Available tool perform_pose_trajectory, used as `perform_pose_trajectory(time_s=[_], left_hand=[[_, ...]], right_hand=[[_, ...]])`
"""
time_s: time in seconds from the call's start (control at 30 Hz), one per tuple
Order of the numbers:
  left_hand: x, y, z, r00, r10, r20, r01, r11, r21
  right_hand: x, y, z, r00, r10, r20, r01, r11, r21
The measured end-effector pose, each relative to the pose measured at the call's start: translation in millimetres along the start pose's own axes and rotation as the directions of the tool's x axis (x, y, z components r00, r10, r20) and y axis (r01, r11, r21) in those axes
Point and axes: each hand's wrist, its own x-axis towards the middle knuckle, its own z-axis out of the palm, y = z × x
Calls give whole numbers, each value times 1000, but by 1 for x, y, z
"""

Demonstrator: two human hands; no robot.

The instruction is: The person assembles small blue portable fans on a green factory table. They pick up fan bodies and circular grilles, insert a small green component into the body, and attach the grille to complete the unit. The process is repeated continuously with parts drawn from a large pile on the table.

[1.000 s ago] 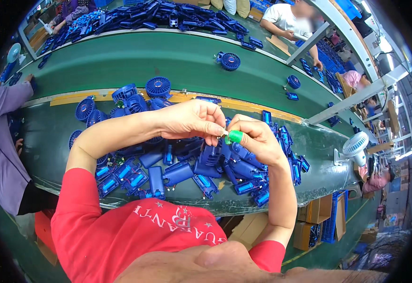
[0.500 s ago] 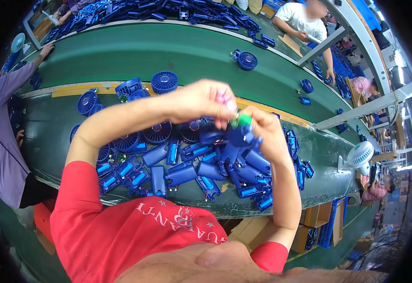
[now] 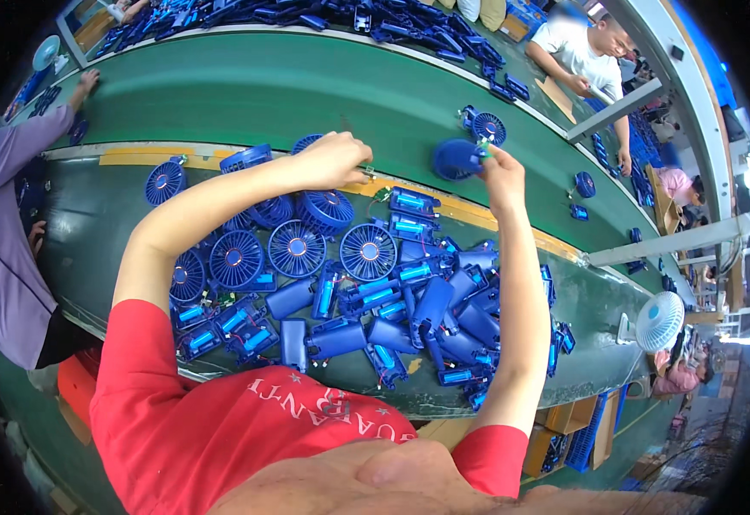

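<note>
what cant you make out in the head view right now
All in the head view:
Left hand: its curled fingers hide whether it pinches anything.
Blue fan head in the right hand: blurred, fine detail lost.
Blue fan beyond the left wrist: partly hidden by the hand.
Blue heap: cut off by the upper edge.

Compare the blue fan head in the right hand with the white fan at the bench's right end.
The blue fan head is dark blue; the white fan is pale. The right hand holds the blue fan head; no hand touches the white fan. Both look round.
</note>
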Motion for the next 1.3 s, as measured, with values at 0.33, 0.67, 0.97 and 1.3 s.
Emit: perform_pose_trajectory(time_s=[0.33, 0.67, 0.97, 1.3], left_hand=[[17, 1, 18, 954, -71, 292, 53, 996, 69], [-11, -8, 19, 957, -72, -281, 51, 995, -82], [-16, 23, -35, 929, -343, -139, 226, 824, -520], [-12, 66, -63, 951, -187, -244, -138, 451, -882]], right_hand=[[-6, 57, 3, 847, -526, 77, 399, 532, -747], [-65, 55, 6, 943, -5, 334, 232, 731, -642], [-85, 29, -1, 849, -344, 400, 514, 364, -777], [-108, -7, -33, 995, -101, -5, 98, 955, 279]])
